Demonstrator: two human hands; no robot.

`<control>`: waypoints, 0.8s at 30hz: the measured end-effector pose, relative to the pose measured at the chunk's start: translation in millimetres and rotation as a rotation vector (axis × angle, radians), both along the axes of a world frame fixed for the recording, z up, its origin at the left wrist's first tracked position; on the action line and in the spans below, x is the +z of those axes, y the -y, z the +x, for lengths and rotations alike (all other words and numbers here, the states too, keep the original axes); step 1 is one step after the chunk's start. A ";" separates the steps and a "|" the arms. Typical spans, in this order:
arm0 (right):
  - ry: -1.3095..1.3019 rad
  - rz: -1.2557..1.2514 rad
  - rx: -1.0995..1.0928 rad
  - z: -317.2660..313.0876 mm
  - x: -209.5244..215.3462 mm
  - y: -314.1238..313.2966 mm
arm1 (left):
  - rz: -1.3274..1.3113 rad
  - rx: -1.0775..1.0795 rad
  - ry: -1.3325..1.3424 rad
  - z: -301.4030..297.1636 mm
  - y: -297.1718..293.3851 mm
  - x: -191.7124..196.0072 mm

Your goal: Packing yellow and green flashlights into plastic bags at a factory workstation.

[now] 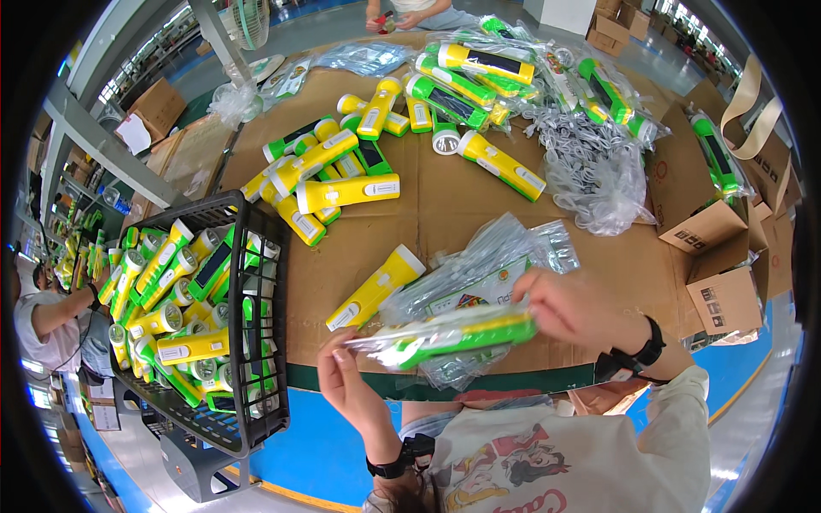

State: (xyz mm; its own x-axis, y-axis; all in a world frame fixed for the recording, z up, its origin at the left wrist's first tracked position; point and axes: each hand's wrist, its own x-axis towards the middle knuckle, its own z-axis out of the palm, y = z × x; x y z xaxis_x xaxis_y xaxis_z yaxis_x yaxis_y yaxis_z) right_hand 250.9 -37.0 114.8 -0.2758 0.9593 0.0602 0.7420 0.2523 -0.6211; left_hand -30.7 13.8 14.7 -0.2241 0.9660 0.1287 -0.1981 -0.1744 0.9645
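Note:
A green and yellow flashlight in a clear plastic bag [466, 335] is held level above the near edge of the table. My left hand [352, 386] pinches the bag's loose left end. At its other end, the fingers of my right hand [564, 303] close on the bag near the flashlight's tip. Beneath and behind it lies a pile of flat clear plastic bags [500, 256], some with a printed card inside. A loose yellow flashlight [376, 286] rests on the cardboard-covered table just beyond my left hand.
A black basket [261, 333] full of flashlights stands at left. More loose flashlights [329, 171] are heaped mid-table, with bagged ones [483, 73] at the far side. Coiled white cables [586, 158] lie at right, beside an open carton [710, 239]. Another person's hands [406, 17] show at the far edge.

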 end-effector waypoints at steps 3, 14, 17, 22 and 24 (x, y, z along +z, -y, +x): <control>-0.107 0.383 -0.393 51.9 19.4 -12.8 | 0.124 -0.059 -0.253 20.9 10.0 1.1; 0.034 0.758 -0.889 282.7 30.5 -133.3 | 0.369 -0.708 -1.139 30.7 36.8 -9.9; 0.275 0.843 -0.920 297.3 19.1 -140.3 | 0.377 -0.714 -1.100 29.4 34.2 -10.8; 0.541 0.949 -0.534 141.3 16.8 -93.4 | 0.305 -0.675 -1.061 21.1 31.6 -9.9; 0.421 0.610 -0.259 84.3 -9.8 -43.9 | 0.305 -0.677 -1.018 24.8 29.7 -6.7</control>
State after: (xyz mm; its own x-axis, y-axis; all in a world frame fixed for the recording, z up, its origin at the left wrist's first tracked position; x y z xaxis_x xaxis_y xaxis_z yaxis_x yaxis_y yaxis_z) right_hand 335.2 6.9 105.0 -0.1646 0.8272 0.5372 0.9659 0.2455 -0.0822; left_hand -6.0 -15.9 8.0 0.6352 0.7488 0.1893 0.4729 -0.5708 0.6712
